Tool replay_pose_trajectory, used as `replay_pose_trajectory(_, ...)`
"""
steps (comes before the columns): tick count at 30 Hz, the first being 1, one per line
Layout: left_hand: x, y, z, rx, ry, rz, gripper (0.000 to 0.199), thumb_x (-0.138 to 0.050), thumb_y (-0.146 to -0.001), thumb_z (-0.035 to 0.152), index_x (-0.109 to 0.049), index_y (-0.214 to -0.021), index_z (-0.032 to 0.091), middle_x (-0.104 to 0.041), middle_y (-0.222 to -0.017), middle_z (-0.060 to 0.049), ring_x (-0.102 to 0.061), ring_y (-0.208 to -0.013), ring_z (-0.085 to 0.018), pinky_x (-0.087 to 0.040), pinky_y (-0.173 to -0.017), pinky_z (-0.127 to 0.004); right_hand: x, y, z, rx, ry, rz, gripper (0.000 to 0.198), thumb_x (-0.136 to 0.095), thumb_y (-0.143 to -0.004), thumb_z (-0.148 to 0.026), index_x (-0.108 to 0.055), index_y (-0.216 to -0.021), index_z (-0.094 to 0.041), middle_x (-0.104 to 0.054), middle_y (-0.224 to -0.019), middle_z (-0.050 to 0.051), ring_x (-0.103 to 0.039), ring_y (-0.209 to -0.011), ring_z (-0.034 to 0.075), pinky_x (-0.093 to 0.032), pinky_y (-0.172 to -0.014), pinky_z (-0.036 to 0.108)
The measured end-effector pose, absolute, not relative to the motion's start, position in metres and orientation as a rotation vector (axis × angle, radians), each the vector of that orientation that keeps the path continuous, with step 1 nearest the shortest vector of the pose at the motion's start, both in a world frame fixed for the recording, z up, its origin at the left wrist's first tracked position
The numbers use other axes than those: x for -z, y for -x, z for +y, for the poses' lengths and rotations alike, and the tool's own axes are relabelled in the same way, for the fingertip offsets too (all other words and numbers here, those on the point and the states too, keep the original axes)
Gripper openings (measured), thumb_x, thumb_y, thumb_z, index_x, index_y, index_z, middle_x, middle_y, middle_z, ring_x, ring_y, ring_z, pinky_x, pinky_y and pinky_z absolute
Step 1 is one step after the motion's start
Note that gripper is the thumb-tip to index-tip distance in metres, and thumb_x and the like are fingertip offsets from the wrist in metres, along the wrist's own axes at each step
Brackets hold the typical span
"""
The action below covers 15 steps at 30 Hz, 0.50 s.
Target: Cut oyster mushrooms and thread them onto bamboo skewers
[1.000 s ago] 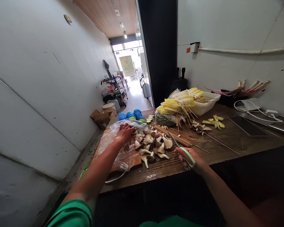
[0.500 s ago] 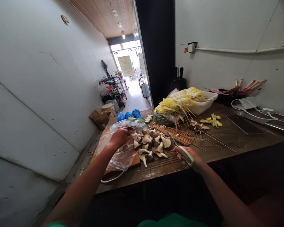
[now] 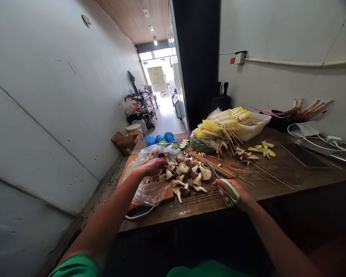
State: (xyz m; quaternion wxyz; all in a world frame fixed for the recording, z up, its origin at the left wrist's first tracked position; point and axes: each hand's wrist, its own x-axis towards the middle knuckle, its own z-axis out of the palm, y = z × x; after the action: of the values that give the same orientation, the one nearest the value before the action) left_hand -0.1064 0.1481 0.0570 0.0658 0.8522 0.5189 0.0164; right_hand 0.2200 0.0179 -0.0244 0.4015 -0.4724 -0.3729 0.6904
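My right hand [image 3: 233, 192] is wrapped round the pale green handles of a pair of scissors [image 3: 230, 189], whose blades point forward and left above the table. Over a clear plastic bag [image 3: 148, 190], my left hand [image 3: 154, 167] has its fingers curled at the edge of the mushrooms inside; what they pinch is hidden. A heap of brown-capped oyster mushrooms [image 3: 187, 175] spills from the bag onto the wood between my hands. The bag lies on a wooden cutting board [image 3: 167, 194]. Just beyond the scissors lies a bundle of bamboo skewers [image 3: 225, 165].
Skewered yellow cabbage leaves [image 3: 219, 125] lie on a bag and a white tub [image 3: 258, 125]. Behind the board are blue-netted produce [image 3: 160, 139] and pale slices [image 3: 184, 143]. Skewered mushrooms [image 3: 246, 156], leaf scraps [image 3: 263, 149], a phone [image 3: 304, 155] and a white cable [image 3: 314, 135] are rightward.
The whole view has shifted slightly, so the table sits a little further right. My left hand remains at the bag with fingers curled; my right hand still holds the scissors.
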Motion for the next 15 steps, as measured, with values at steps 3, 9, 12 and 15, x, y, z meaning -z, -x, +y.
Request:
replay_pose_trajectory(3,-0.059,0.110,0.153,0.066,-2.561,1.470,0.031,-0.050,-0.061,0.013,-0.067,-0.082,0.025,-0.068,-0.084,0.001,-0.058,-0.074,-0.014,-0.042,-0.066,-0.021,0.025,-0.220,0.019,-1.746,1.197,-0.945,0.041,-0.063,-0.070,-0.052,-0.057,-0.090,-0.016,-0.049,-0.051,-0.007,-0.040,-0.030,0.005,-0.031,-0.025,0.015)
replay_pose_trajectory(9,-0.080,0.137,0.157,-0.026,-2.272,1.553,0.021,-0.060,-0.056,0.026,-0.066,-0.075,0.022,-0.065,-0.069,0.002,-0.057,-0.064,-0.014,-0.042,-0.057,-0.022,0.018,-0.218,0.014,-1.719,1.201,-1.061,0.040,-0.065,-0.068,-0.053,-0.055,-0.083,-0.017,-0.049,-0.051,-0.007,-0.041,-0.031,0.005,-0.030,-0.025,0.014)
replay_pose_trajectory(12,-0.092,0.140,0.152,-0.140,-2.142,1.545,0.022,-0.062,-0.060,0.034,-0.068,-0.077,0.021,-0.067,-0.070,0.000,-0.059,-0.065,-0.015,-0.045,-0.060,-0.024,0.011,-0.211,0.008,-1.676,1.209,-1.150,0.042,-0.068,-0.065,-0.052,-0.053,-0.083,-0.017,-0.050,-0.053,-0.007,-0.043,-0.032,0.005,-0.033,-0.026,0.015)
replay_pose_trajectory(15,-0.097,0.120,0.141,-0.498,-2.025,1.523,0.029,-0.063,-0.062,0.040,-0.068,-0.081,0.018,-0.068,-0.074,-0.002,-0.060,-0.067,-0.015,-0.048,-0.065,-0.026,0.004,-0.201,0.003,-1.654,1.169,-1.198,0.045,-0.068,-0.064,-0.053,-0.054,-0.090,-0.018,-0.049,-0.053,-0.008,-0.044,-0.034,0.006,-0.037,-0.030,0.017)
